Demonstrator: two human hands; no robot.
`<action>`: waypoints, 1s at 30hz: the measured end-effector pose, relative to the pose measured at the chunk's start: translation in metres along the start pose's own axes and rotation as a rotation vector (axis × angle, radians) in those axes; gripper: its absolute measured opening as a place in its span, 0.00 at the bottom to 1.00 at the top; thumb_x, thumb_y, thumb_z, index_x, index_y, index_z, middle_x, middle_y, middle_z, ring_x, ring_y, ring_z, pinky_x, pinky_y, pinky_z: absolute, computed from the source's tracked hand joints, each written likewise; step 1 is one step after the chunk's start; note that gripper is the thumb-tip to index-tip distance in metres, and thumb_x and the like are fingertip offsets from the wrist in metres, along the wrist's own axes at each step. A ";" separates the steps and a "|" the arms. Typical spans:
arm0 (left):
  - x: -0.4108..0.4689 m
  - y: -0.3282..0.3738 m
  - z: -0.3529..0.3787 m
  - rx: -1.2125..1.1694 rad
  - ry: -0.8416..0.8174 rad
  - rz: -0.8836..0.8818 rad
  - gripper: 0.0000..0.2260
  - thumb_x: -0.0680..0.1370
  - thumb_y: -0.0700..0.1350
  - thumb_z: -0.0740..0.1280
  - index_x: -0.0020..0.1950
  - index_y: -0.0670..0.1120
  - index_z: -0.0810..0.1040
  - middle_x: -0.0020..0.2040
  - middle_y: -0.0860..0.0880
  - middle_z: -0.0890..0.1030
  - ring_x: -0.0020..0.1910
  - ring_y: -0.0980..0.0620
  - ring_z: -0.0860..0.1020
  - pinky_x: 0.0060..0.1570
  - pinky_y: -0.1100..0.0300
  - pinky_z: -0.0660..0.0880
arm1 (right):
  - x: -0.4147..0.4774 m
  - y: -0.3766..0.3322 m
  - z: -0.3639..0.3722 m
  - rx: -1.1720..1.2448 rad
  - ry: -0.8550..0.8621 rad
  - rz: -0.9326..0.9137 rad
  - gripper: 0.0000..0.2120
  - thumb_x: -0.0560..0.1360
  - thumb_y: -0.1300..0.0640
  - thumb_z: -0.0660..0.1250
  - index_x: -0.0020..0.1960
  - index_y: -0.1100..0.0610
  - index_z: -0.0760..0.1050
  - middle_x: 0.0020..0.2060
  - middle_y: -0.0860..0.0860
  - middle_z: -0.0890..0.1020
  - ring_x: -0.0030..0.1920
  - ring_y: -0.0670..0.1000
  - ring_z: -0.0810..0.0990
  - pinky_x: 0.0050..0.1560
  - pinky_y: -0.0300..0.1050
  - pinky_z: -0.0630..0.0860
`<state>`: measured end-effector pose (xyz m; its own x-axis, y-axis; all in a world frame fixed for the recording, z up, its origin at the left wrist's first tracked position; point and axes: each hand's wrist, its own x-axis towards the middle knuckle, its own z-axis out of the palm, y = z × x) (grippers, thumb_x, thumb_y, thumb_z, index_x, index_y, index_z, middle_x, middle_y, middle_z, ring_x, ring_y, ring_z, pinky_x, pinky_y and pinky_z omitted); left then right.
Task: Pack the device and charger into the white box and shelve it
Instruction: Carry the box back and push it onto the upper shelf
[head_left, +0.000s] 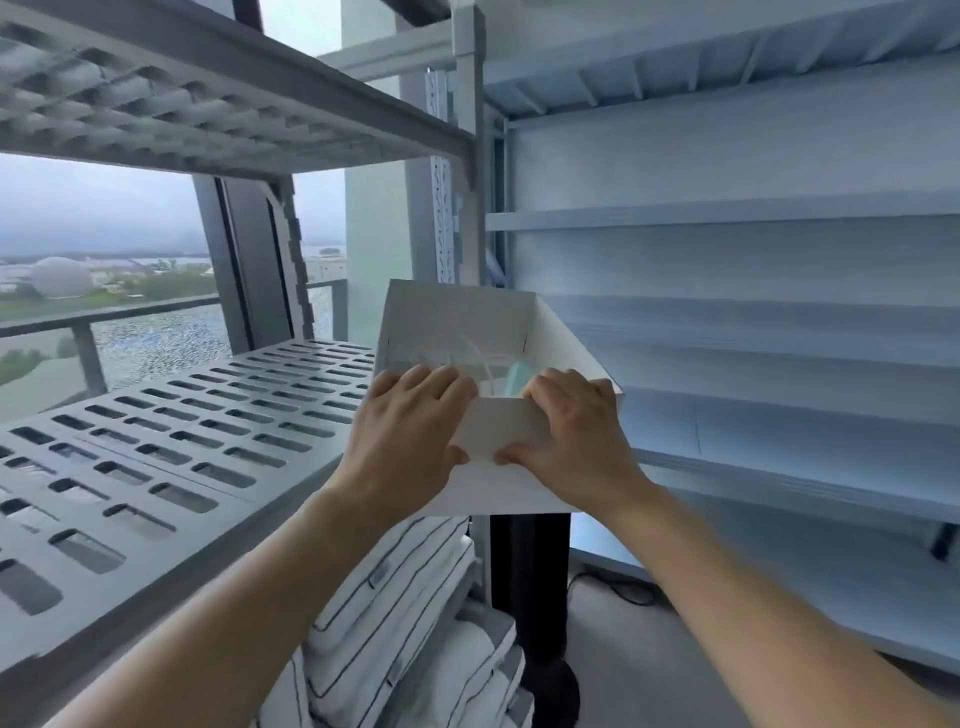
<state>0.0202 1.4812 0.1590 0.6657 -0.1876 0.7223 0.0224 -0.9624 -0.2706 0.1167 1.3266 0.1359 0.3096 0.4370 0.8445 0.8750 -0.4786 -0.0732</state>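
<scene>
The open white box (561, 338) is in the air at the middle of the view, held by its near wall. My left hand (410, 431) grips the near left corner, fingers over the rim and thumb on the front. My right hand (576, 431) grips the near right side the same way. Inside the box lie a pale teal device (517, 379) and a white cable (480, 353), partly hidden by my fingers. The box hangs just off the right end of the grey slotted shelf (171, 452).
A second slotted shelf (182, 104) runs overhead on the left. White metal shelving (753, 332) with several boards fills the right. Striped folded bedding (405, 613) is stacked below the box, beside a black post (530, 571). A window lies behind the left rack.
</scene>
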 end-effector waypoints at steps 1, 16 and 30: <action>0.006 0.014 0.003 -0.023 0.013 0.019 0.25 0.55 0.50 0.81 0.46 0.47 0.74 0.43 0.50 0.79 0.43 0.46 0.77 0.43 0.55 0.68 | -0.008 0.008 -0.013 -0.036 0.014 0.013 0.25 0.54 0.49 0.80 0.40 0.56 0.69 0.36 0.47 0.70 0.38 0.53 0.74 0.38 0.41 0.50; 0.096 0.321 0.010 -0.497 0.174 0.350 0.22 0.57 0.48 0.81 0.43 0.46 0.74 0.38 0.50 0.78 0.38 0.44 0.76 0.38 0.55 0.69 | -0.181 0.142 -0.269 -0.628 0.102 0.302 0.23 0.52 0.46 0.80 0.39 0.55 0.75 0.34 0.48 0.79 0.37 0.54 0.75 0.39 0.43 0.55; 0.154 0.614 -0.049 -0.797 0.334 0.531 0.21 0.56 0.47 0.80 0.43 0.45 0.75 0.38 0.49 0.77 0.36 0.45 0.76 0.38 0.57 0.60 | -0.326 0.228 -0.518 -1.006 0.148 0.416 0.25 0.53 0.42 0.79 0.44 0.50 0.73 0.35 0.47 0.78 0.40 0.50 0.68 0.41 0.45 0.59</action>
<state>0.0995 0.8519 0.1350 0.1997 -0.5569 0.8062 -0.8013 -0.5664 -0.1927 0.0225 0.6808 0.1191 0.4035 0.0335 0.9143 -0.0124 -0.9990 0.0421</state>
